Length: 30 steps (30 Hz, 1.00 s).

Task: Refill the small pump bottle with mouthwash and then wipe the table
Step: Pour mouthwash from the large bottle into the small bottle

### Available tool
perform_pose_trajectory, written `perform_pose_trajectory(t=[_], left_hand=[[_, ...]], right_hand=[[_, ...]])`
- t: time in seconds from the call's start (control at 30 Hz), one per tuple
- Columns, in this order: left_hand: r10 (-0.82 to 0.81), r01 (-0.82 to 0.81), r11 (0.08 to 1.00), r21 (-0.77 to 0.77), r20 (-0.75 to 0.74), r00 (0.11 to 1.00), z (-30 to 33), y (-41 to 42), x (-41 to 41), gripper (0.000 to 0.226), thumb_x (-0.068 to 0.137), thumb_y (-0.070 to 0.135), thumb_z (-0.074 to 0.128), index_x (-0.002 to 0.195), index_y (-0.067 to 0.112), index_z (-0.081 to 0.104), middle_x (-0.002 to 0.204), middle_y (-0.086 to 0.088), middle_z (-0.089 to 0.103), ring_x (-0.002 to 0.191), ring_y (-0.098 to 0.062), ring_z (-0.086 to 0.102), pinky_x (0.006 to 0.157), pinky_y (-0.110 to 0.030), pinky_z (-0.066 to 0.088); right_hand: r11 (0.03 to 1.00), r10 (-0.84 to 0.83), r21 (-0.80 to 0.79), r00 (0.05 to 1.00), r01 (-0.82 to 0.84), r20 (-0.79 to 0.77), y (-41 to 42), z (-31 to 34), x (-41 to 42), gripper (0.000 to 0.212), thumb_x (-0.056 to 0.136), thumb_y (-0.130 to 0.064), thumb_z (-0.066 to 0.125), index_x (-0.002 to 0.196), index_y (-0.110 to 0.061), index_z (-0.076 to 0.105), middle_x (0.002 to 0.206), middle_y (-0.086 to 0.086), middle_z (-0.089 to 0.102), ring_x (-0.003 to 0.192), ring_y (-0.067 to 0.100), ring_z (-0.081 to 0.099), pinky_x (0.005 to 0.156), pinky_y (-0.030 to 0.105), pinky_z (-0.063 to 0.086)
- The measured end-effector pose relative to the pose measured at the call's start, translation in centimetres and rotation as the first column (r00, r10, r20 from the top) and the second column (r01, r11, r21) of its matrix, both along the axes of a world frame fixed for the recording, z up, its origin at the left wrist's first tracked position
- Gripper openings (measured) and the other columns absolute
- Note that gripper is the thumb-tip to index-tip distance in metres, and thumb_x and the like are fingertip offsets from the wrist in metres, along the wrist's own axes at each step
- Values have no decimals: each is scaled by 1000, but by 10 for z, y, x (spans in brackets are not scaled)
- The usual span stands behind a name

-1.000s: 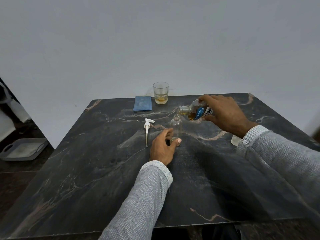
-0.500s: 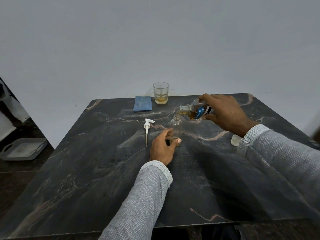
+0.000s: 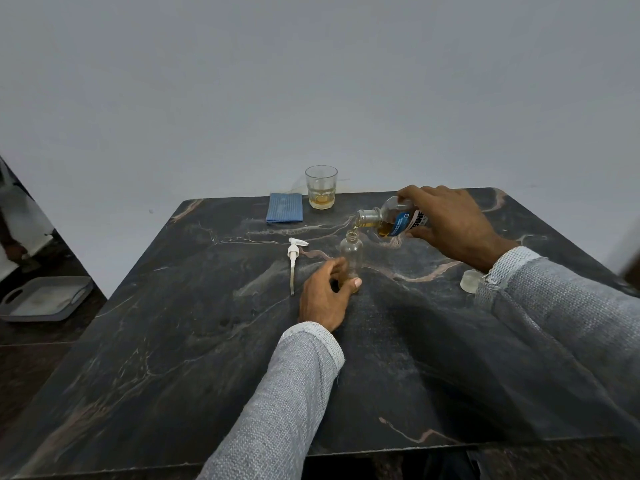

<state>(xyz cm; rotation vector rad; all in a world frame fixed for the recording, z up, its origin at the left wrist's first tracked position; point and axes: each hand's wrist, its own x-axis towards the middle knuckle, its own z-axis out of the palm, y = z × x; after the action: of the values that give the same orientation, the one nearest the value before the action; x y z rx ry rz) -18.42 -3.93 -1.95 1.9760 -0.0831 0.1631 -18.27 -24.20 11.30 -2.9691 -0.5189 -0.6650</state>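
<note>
The left hand (image 3: 325, 294) grips the upright small bottle (image 3: 351, 256) at table (image 3: 173, 341) centre; the right hand (image 3: 450, 223) holds the mouthwash bottle (image 3: 391, 220) tipped toward nine o'clock, its mouth directly above the small bottle's neck.

Right sleeve (image 3: 554, 306) partly hides the cap (image 3: 469, 281)

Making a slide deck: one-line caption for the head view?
Right hand tips mouthwash bottle over small bottle steadied by left hand.
</note>
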Motion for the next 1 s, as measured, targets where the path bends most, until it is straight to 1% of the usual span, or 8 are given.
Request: perform_pose_trajectory(t=[0.13,0.4,1.0], left_hand=[[4,-4,1000,5,7,1000,0,0,-1,51,82,27,74,129,24,55,127,5,63,112,-7,58,102,-35,46],[-3,3,1000,-3,5,1000,0,0,-1,50,83,27,73,129,24,55,126,5,63,115,-10,58,104,-39,46],[3,-3,1000,1,9,1000,0,0,-1,51,83,27,73,130,25,55,129,4,62,118,-12,58,104,-39,46]], right_hand=[[1000,6,-1,1000,-6,6,0,1,0,59,81,-25,76,131,-17,48,122,9,64,109,31,58,97,45,39],[1000,8,-10,1000,-7,15,-1,1,1,59,80,-25,77,130,-18,48,121,9,65,108,31,58,96,45,40],[1000,5,-30,999,-4,33,-3,3,4,58,80,-23,77,130,-17,49,121,10,65,109,32,59,98,47,39]])
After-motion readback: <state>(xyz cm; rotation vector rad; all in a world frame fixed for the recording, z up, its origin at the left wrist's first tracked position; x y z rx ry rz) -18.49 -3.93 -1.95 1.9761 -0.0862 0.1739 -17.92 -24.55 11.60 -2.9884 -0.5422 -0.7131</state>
